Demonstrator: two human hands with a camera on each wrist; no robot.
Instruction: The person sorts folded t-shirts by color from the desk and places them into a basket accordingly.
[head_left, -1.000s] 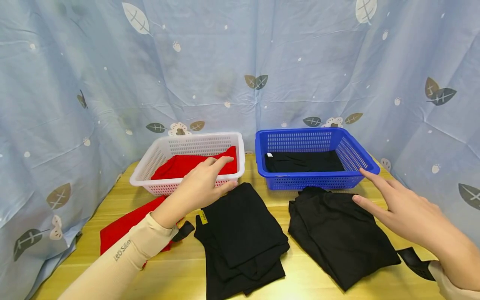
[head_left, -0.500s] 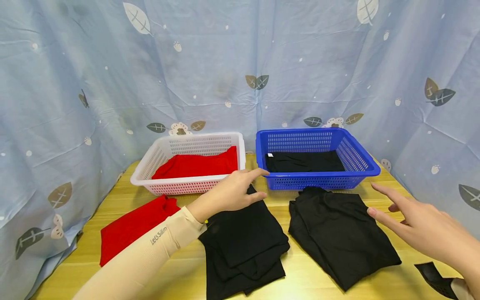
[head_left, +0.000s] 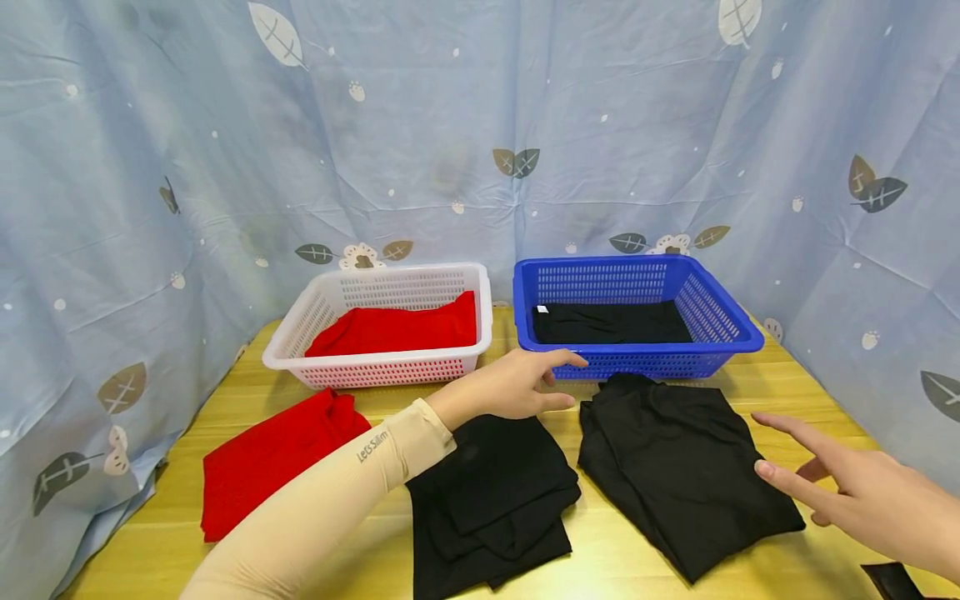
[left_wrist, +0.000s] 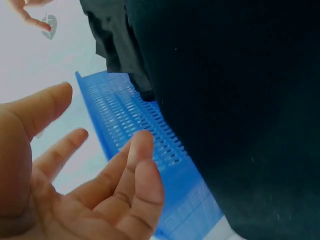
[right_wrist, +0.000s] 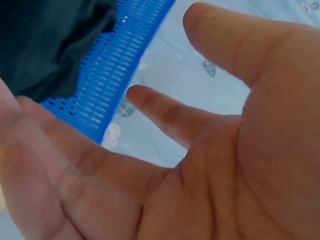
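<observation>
My left hand (head_left: 508,385) hangs over the back of the left folded black garment (head_left: 498,483), fingers loosely bent and holding nothing. Its fingertips reach toward the right folded black garment (head_left: 675,475), just in front of the blue basket (head_left: 637,358). At the right edge of that second garment hovers my right hand (head_left: 862,492), thumb and index finger spread, nothing in it. Both palms show bare in the wrist views, with black cloth (left_wrist: 230,100) close to the left hand. Part of the left garment is hidden under my forearm.
A white basket (head_left: 375,364) with red cloth (head_left: 405,329) inside stands at the back left. The blue basket contains folded black cloth (head_left: 615,323). Another red garment (head_left: 277,467) lies on the wooden table (head_left: 142,558) at left. A patterned curtain (head_left: 450,167) hangs behind.
My left hand has moved right, from the white basket's front to over the left black garment. My right hand has drawn back and down, away from the blue basket's corner.
</observation>
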